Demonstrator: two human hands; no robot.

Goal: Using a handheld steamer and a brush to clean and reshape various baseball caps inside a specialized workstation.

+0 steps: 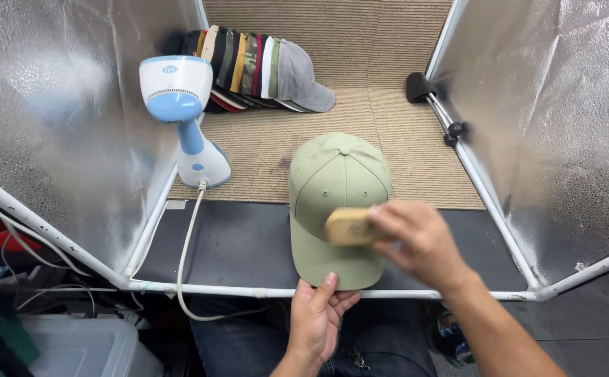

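Note:
A light green baseball cap (pixel 336 178) lies in the middle of the work surface, brim toward me. My left hand (pixel 318 318) pinches the front edge of the brim, thumb on top. My right hand (pixel 419 237) holds a wooden brush (pixel 346 227) against the cap where the crown meets the brim; the hand and brush are blurred with motion.
A white and blue garment steamer (pixel 182 112) stands at the left, its cord (pixel 187 244) running toward me. A row of stacked caps (pixel 262 70) lies at the back on beige carpet (pixel 402 139). Silver reflective panels (pixel 555 119) on a white pipe frame (pixel 248 292) wall both sides.

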